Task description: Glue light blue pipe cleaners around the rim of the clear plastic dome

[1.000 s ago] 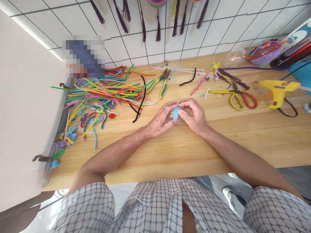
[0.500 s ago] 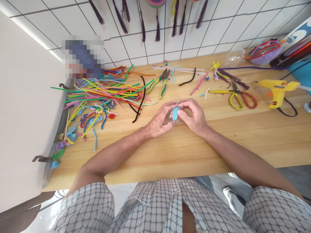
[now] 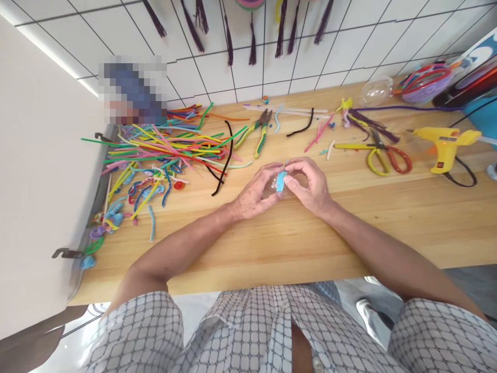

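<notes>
Between my two hands, above the wooden table, is a small clear plastic piece with light blue strips point(image 3: 281, 181) across it. My left hand point(image 3: 257, 192) holds it from the left, thumb below and fingers above. My right hand point(image 3: 308, 185) pinches its right side with thumb and fingertips. Beyond my hands lie green-and-yellow pliers point(image 3: 263, 135), a black pipe cleaner point(image 3: 225, 160) and a short white piece point(image 3: 330, 150). Parts of the clear piece are hidden by my fingers.
A heap of coloured pipe cleaners point(image 3: 163, 145) covers the table's left. Scissors point(image 3: 382, 154), a yellow glue gun point(image 3: 444, 145) and a clear dome point(image 3: 376, 92) lie at right. Tassels point(image 3: 252, 44) hang on the tiled wall point(image 3: 248, 83).
</notes>
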`<state>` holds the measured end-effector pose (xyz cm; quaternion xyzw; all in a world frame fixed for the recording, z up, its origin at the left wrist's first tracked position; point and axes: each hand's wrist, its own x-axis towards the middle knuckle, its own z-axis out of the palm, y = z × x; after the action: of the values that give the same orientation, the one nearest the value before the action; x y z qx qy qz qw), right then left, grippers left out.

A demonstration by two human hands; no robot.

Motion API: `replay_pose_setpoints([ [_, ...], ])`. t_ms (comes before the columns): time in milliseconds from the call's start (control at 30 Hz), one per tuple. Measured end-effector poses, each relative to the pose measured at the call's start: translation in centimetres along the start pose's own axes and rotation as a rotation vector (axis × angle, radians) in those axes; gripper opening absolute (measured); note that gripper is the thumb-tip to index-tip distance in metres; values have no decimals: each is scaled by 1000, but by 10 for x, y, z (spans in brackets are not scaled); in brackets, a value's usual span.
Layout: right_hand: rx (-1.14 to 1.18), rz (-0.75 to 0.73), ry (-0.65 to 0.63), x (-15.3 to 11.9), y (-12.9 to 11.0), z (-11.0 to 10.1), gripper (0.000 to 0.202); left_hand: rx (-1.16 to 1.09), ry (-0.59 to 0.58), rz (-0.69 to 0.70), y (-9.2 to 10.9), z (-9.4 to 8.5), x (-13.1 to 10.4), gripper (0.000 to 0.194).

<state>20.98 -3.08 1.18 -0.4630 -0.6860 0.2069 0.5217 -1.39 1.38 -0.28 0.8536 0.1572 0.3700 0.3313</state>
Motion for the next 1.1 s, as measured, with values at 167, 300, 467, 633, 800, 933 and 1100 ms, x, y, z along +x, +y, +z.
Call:
replay_pose_setpoints([
  [167, -88, -54, 21, 0, 0, 0, 24, 3, 4, -29, 5, -2, 1, 59],
  [300, -103, -69, 20, 0, 0, -1, 21, 2, 4, -33, 5, -1, 0, 60],
  [467, -92, -72, 8, 0, 1, -2, 19, -2, 0, -46, 2, 1, 0, 62],
  [633, -94, -84, 18, -1, 1, -3, 20, 8, 15, -24, 0, 2, 0, 61],
  [800, -68, -76, 23, -2, -3, -5, 25, 3, 8, -36, 0, 2, 0, 62],
  [933, -35, -80, 64, -4, -1, -6, 29, -4, 6, -43, 0, 2, 0, 62],
  [1100, -99, 5, 96, -4, -1, -8, 24, 6, 25, -42, 0, 3, -1, 59],
])
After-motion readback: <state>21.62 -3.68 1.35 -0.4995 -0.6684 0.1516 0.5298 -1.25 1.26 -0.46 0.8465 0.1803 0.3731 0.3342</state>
